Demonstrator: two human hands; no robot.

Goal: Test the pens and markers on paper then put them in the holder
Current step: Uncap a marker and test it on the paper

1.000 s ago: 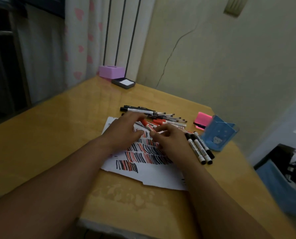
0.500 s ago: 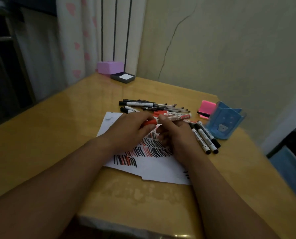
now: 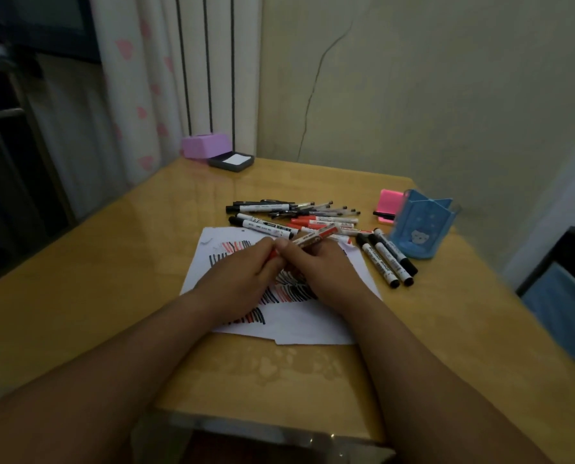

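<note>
Both hands hold one red marker (image 3: 314, 236) just above the white paper (image 3: 312, 323), which is covered with red and black strokes. My left hand (image 3: 242, 279) pinches the marker's red cap end; my right hand (image 3: 322, 269) grips the white barrel, whose far end points toward the pile. A pile of black and red markers and pens (image 3: 299, 217) lies beyond the paper. Three black markers (image 3: 388, 257) lie side by side to the right. The blue holder (image 3: 420, 226) stands at the right, apart from both hands.
A pink sticky-note block (image 3: 389, 205) sits behind the holder. A purple box (image 3: 205, 145) and a dark ink pad (image 3: 231, 161) rest at the table's far corner by the curtain. The table edge drops off at the right, beside a blue bin (image 3: 563, 313).
Both hands lifted a red marker out of the pile and brought it over the paper; the left fingers have closed on its cap end. The camera tilted down a little.
</note>
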